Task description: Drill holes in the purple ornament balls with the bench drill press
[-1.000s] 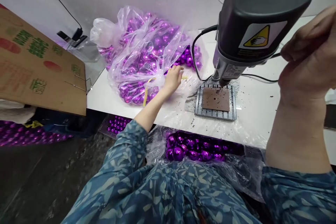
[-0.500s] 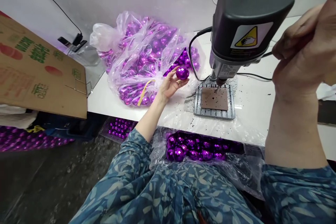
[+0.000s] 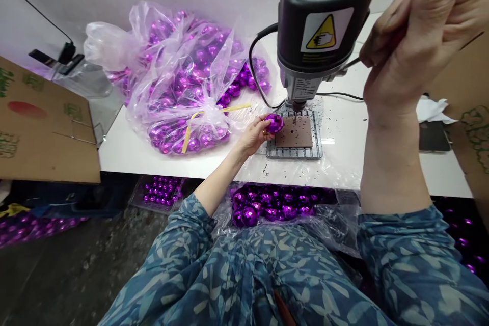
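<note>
My left hand [image 3: 255, 135] pinches a shiny purple faceted ball [image 3: 274, 123] at the left edge of a small brown board [image 3: 300, 132]. That board, with a dark hole in it, lies on the slotted metal base [image 3: 318, 152] of a bench drill press [image 3: 317, 15]. The drill chuck [image 3: 298, 105] points down over the board. Raised at the right, my right hand [image 3: 424, 30] is closed around the drill press's lever handle, most of which the fingers hide. Dark shavings are scattered over the base and the white tabletop around it.
A clear plastic bag [image 3: 179, 76] full of purple balls stands left of the drill. More balls [image 3: 267, 206] lie in plastic at the table's front edge, by my lap. A cardboard box [image 3: 46, 127] is at the left, and white tissue [image 3: 433, 109] lies at the right.
My left hand has carried the purple ball from beside the bag rightward to the board under the drill. My right hand still grips the lever. The view has shifted to the right.
</note>
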The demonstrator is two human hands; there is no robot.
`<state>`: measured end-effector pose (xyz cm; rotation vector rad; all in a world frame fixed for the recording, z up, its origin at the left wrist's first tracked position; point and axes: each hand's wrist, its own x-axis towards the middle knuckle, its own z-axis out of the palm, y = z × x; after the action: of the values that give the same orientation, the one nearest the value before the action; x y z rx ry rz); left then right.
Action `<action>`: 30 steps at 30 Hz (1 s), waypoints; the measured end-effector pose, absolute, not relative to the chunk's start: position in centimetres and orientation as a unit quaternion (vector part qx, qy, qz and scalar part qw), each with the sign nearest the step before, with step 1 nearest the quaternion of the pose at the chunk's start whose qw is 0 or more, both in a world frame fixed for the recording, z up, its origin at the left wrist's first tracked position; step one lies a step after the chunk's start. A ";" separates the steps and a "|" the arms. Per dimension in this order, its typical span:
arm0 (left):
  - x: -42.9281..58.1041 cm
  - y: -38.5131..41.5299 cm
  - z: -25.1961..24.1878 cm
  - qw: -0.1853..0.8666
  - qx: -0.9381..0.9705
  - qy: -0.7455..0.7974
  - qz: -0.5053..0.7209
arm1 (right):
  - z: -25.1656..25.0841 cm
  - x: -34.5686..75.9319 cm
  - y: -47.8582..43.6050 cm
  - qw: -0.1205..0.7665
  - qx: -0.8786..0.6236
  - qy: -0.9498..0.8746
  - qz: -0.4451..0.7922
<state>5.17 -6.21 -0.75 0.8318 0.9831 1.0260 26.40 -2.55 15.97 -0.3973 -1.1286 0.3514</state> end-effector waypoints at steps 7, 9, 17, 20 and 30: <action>6.6 -5.5 -2.9 0.600 0.499 0.446 0.438 | 15.7 26.6 -3.0 0.795 -0.209 -0.549 0.150; 6.9 -5.3 -3.0 0.591 0.522 0.449 0.420 | 15.6 26.6 -2.8 0.795 -0.213 -0.553 0.133; 8.4 -5.3 -3.0 0.460 0.630 0.492 0.387 | 15.3 26.7 -1.9 0.796 -0.199 -0.562 0.103; 9.0 -5.6 -3.4 0.403 0.653 0.503 0.397 | 15.3 26.7 -1.8 0.804 -0.179 -0.559 0.101; 10.5 -6.3 -5.1 0.338 0.681 0.470 0.449 | 15.2 26.9 -2.0 0.796 -0.217 -0.557 0.096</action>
<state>10.45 -6.34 -5.12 1.7745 1.2234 1.1686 26.88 -1.99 15.24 -0.4669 -1.1954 0.2065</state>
